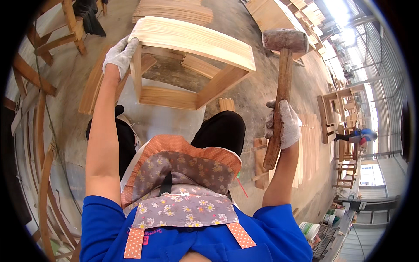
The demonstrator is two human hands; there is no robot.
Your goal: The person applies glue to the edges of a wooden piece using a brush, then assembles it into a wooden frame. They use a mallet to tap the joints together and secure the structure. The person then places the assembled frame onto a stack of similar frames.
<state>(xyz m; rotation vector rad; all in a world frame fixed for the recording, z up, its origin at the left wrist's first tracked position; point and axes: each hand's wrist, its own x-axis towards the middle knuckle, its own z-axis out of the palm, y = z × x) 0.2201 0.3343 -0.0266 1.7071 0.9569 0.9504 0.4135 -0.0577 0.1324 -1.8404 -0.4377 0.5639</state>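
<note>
My right hand (pixel 283 123), in a pale work glove, is wrapped around the wooden handle of a mallet (pixel 284 41). The mallet stands head up, to the right of an open wooden box frame (pixel 192 39) and apart from it. Four-sided and made of light boards, the frame has no panel across its middle, so the floor shows through. At its upper left corner my gloved left hand (pixel 121 55) grips the edge of the top board. Part of that hand's thumb side is hidden by the wood.
Loose boards (pixel 200 66) lie on the floor behind the frame, with a board stack (pixel 172 11) farther off. More boards (pixel 309 144) lie to my right. Wooden racks (pixel 61 32) stand at left. A person in blue (pixel 364 134) is far right, near shelving (pixel 336 109).
</note>
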